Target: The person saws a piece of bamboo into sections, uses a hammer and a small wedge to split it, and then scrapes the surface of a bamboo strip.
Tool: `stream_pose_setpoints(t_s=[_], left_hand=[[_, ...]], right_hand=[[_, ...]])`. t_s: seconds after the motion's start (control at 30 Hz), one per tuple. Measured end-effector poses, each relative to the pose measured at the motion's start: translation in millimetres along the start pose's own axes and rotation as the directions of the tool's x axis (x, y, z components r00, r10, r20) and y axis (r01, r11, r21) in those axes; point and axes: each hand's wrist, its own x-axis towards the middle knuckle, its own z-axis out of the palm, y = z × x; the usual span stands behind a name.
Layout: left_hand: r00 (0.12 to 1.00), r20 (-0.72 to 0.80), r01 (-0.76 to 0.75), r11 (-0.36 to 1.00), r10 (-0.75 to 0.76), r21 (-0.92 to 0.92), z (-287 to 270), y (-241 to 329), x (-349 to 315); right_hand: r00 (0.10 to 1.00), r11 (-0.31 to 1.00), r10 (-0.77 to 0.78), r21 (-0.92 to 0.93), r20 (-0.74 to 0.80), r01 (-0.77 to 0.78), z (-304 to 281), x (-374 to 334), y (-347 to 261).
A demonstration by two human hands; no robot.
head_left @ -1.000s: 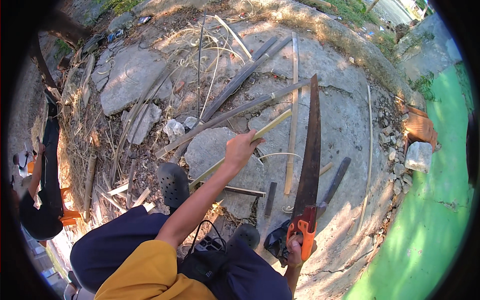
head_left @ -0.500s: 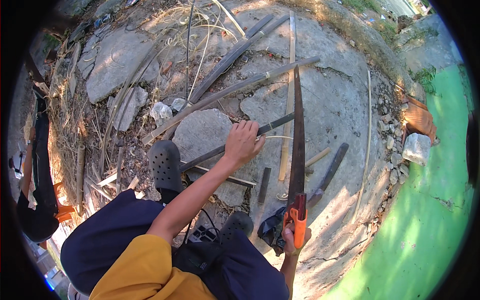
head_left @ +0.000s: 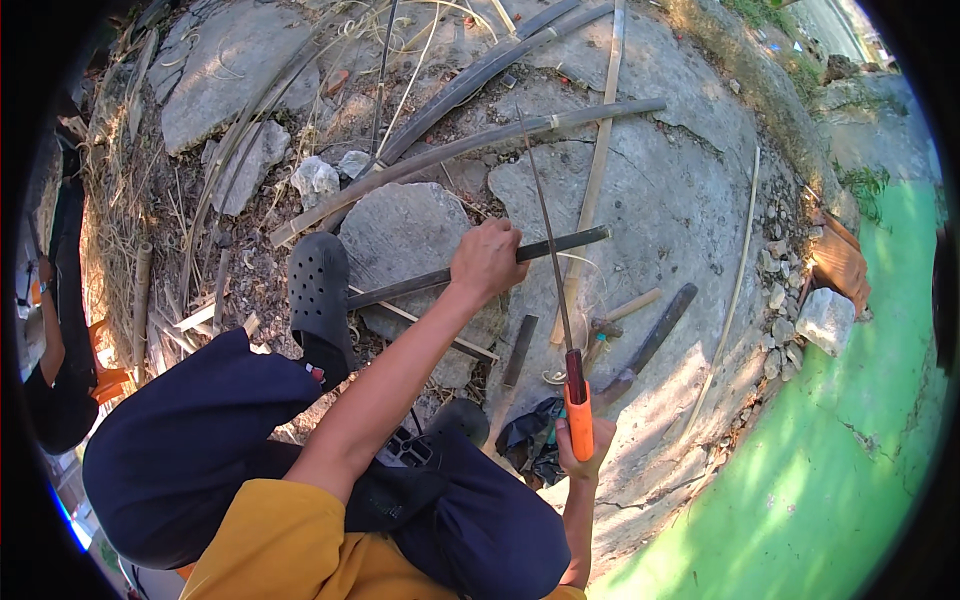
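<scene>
My left hand [head_left: 486, 262] is closed around a dark bamboo strip [head_left: 405, 288], which lies slantwise over a flat stone slab [head_left: 405, 222]. The strip's free end sticks out to the right of my fingers. My right hand [head_left: 598, 447] grips the orange handle of a handsaw [head_left: 578, 415]. The saw's long dark blade points away from me, turned nearly edge-on, and crosses the strip just right of my left hand. Whether its teeth touch the strip I cannot tell. My shoe [head_left: 318, 285] stands by the strip's left end.
Longer bamboo poles [head_left: 470, 150] lie beyond the slab. Short offcuts [head_left: 520, 350], a dark club-like piece [head_left: 655, 340] and a black plastic bag [head_left: 535, 440] are near the saw. Rubble and a white block [head_left: 826, 320] edge the green pavement [head_left: 780, 500]. Another person [head_left: 65, 370] is at far left.
The saw has swung left and its blade has turned from broadside to nearly edge-on, now across the strip. My left hand keeps its grip. The view has shifted slightly.
</scene>
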Motion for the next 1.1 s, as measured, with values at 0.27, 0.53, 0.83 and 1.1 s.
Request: stream_pose_setpoints(t_s=[0.27, 0.53, 0.83, 1.1], left_hand=[[0.992, 0.100, -0.074, 0.997, 0.077, -0.031, -6.5, 0.6, -2.4], [0.984, -0.154, 0.107, 0.991, -0.094, 0.081, 11.9, 5.4, -0.1], [0.991, -0.132, 0.042, 0.994, -0.028, 0.104, 18.3, -3.1, 3.3], [0.997, -0.050, 0.064, 0.983, -0.056, 0.170, 22.3, -4.8, 4.7]], right_hand=[[0.993, 0.992, 0.106, 0.079, -0.048, -0.102, 5.9, 3.7, 9.5], [0.990, 0.983, 0.133, 0.131, -0.042, -0.126, 12.3, -5.7, 13.4], [0.987, 0.983, 0.158, 0.103, -0.023, -0.155, 8.9, 1.7, 8.5], [0.986, 0.982, 0.145, 0.132, -0.077, -0.134, 5.7, -34.6, 7.5]])
